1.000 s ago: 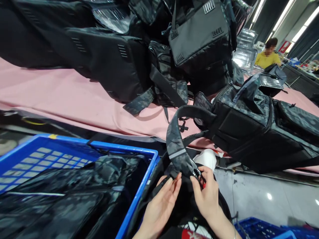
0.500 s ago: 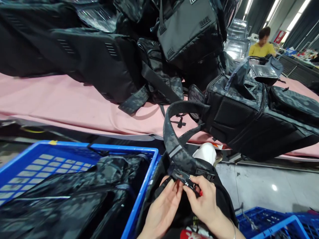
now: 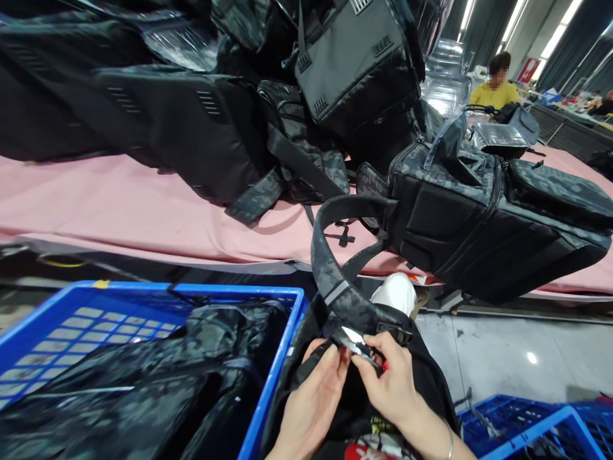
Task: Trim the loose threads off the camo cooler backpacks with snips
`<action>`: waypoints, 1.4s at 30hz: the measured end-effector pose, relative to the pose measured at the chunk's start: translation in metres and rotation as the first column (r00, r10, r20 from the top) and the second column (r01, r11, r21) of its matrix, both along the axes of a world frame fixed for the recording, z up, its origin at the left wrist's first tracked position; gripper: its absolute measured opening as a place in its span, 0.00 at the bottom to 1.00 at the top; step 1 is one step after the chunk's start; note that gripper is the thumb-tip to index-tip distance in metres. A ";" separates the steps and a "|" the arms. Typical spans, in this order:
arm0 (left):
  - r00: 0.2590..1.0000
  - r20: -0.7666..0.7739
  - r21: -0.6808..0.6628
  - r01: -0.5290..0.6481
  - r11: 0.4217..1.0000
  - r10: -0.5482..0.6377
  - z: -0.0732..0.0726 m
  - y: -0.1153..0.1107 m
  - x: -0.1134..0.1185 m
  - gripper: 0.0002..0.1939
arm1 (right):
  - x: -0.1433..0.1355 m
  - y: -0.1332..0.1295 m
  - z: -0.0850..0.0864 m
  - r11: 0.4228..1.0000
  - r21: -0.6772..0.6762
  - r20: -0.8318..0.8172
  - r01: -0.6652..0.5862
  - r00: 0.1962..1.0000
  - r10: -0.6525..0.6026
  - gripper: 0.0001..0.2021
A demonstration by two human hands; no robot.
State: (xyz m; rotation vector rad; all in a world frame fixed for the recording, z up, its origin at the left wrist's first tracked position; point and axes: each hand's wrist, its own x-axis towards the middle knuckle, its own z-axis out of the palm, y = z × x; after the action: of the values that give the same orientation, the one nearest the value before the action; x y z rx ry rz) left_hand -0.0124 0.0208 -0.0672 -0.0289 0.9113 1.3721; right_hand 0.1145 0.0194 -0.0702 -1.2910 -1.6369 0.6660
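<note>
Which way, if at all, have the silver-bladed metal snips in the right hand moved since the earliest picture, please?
Yes, the snips have moved left, nearer the right-hand rim of the blue plastic crate.

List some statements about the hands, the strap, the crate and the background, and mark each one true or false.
1. The right hand grips a small tool with shiny blades. True.
2. The left hand holds black webbing. True.
3. The padded strap is plain, with no stripe. False: a light stripe crosses it.
4. The blue crate beside the left hand is empty. False: dark camouflage material lies in it.
5. A bracelet is on the right wrist. True.
6. The person in the background wears red. False: the top is yellow.
</note>
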 end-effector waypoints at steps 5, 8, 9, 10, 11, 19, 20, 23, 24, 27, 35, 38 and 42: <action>0.992 -0.123 0.084 0.051 0.995 -0.041 -0.004 -0.004 0.001 0.13 | 0.001 -0.003 -0.002 0.999 -0.027 -0.073 0.032 0.997 -0.033 0.04; 0.977 -0.207 0.137 0.080 0.987 -0.051 -0.006 -0.006 0.003 0.12 | 0.002 -0.007 -0.005 0.996 -0.083 -0.098 0.033 0.994 -0.041 0.05; 0.971 -0.236 0.149 0.082 0.985 -0.045 -0.007 -0.008 0.003 0.12 | 0.002 -0.008 -0.006 0.996 -0.091 -0.097 0.017 0.995 -0.026 0.06; 0.964 -0.264 0.156 0.080 0.985 -0.037 -0.009 -0.009 0.004 0.12 | 0.003 -0.008 -0.007 0.996 -0.090 -0.097 -0.003 0.995 -0.005 0.06; 0.956 -0.292 0.157 0.075 0.985 -0.026 -0.010 -0.011 0.004 0.12 | 0.003 -0.009 -0.007 0.996 -0.082 -0.103 -0.022 0.995 0.013 0.05; 0.805 -0.586 0.161 -0.002 0.987 0.098 -0.026 -0.017 -0.006 0.12 | 0.006 -0.013 -0.002 0.980 -0.198 -0.188 -0.017 0.982 -0.021 0.05; 0.777 -0.620 0.166 0.000 0.986 0.104 -0.026 -0.017 -0.007 0.12 | 0.007 -0.014 -0.001 0.975 -0.220 -0.177 -0.025 0.984 -0.015 0.05; 0.744 -0.659 0.181 0.014 0.983 0.111 -0.024 -0.018 -0.007 0.12 | 0.009 -0.015 0.000 0.966 -0.254 -0.129 -0.053 0.991 0.020 0.07; 0.746 -0.655 0.189 0.014 0.982 0.115 -0.022 -0.019 -0.006 0.12 | 0.010 -0.015 0.000 0.965 -0.255 -0.115 -0.061 0.993 0.033 0.07; 0.750 -0.650 0.210 0.027 0.977 0.119 -0.017 -0.020 -0.002 0.12 | 0.013 -0.015 -0.001 0.970 -0.235 -0.058 -0.058 0.997 0.046 0.06; 0.875 -0.456 0.131 -0.115 0.985 0.163 -0.018 -0.020 0.004 0.15 | 0.020 -0.013 -0.001 0.988 -0.137 0.102 -0.070 0.991 0.084 0.05; 0.868 -0.472 0.135 -0.097 0.986 0.150 -0.024 -0.019 0.002 0.15 | 0.022 -0.011 -0.001 0.990 -0.120 0.101 -0.077 0.991 0.090 0.05; 0.864 -0.489 0.138 -0.063 0.988 0.123 -0.031 -0.020 0.000 0.16 | 0.022 -0.008 -0.003 0.988 -0.131 0.059 -0.082 0.994 0.090 0.05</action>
State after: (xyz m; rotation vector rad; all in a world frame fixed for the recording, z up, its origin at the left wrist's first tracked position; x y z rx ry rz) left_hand -0.0124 0.0012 -0.0981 0.3947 1.2673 1.5539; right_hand 0.1368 0.0110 -0.0735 -1.3513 -1.7344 0.8004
